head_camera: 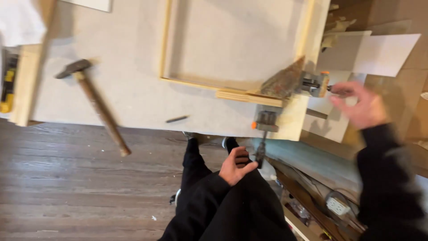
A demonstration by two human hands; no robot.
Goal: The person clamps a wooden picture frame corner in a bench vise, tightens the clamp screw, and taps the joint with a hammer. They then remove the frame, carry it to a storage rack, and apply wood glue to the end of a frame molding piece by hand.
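A corner clamp (285, 82) holds the near right corner of a pale wooden frame (166, 44) on a grey workbench top (125, 85). My left hand (236, 165) is below the bench edge, fingers curled and thumb against the clamp's lower screw handle (260, 154). My right hand (363, 105) is blurred at the right. Its fingers are spread around the end of the clamp's side screw handle (341, 91); the blur hides whether they grip it. Black sleeves cover both arms.
A hammer (96, 105) lies on the bench at the left, its handle sticking out over the front edge. A small dark nail or pencil (177, 119) lies near that edge. White sheets (383, 53) sit to the right, a socket block (336, 205) below, wood floor (67, 178) underneath.
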